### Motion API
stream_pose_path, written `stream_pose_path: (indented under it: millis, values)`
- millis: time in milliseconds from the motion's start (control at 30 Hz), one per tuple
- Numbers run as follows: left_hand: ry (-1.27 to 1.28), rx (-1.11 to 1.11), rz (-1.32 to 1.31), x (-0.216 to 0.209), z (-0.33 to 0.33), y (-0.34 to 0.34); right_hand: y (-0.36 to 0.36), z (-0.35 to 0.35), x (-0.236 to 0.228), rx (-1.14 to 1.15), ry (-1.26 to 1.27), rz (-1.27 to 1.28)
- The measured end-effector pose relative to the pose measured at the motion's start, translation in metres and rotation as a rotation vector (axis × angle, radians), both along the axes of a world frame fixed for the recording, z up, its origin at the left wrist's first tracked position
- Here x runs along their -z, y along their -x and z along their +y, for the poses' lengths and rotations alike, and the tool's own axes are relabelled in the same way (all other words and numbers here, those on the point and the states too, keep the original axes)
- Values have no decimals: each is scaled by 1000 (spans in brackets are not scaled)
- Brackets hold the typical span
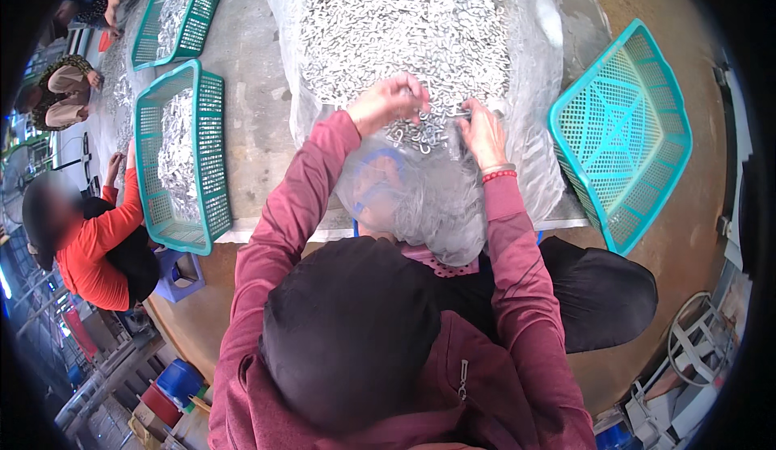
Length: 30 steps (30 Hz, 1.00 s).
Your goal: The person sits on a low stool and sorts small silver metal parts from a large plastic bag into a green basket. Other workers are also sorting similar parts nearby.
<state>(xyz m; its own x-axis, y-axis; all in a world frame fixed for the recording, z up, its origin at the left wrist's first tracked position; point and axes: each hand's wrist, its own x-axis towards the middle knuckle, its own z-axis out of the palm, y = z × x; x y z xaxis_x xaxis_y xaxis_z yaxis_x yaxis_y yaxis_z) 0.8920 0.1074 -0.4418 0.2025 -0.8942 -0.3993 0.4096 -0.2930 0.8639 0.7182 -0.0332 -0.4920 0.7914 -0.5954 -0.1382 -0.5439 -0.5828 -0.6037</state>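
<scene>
A wide heap of small, curved, silvery metal hooks (404, 29) lies on a clear plastic sheet (529, 151). At its near edge, a looser cluster of darker hooks (420, 133) sits between my hands. My left hand (390, 102) is over the heap's near edge, its fingers bent inward and slightly blurred; whatever they pinch is too small to name. Beside the cluster on the right, my right hand (485, 133) has thumb and forefinger bent toward each other, close to a small piece I cannot make out. The sheet's near end hangs bunched toward my lap.
Two green baskets (212, 159) with silvery pieces stand along the left of the concrete surface (257, 126). A bare-bottomed green basket (622, 130) tilts at the right edge. A person in orange (101, 244) sits by a purple stool (178, 276); other people work farther left.
</scene>
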Motion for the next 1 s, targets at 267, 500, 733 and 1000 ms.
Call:
stream_pose_path:
  millis: [267, 500, 733, 1000]
  values:
    - [-2, 335, -1229, 69, 13, 61, -19, -4, 16, 41, -87, 14]
    - [-157, -25, -1284, 57, -25, -10, -15, -34, -44, 208, -1454, -636]
    - [-100, -261, 8, -3, 2, -30, -19, -33, -24, 162, -742, -307]
    - [203, -170, 590, -7, 30, -9, -33, -7, -4, 144, -256, -69]
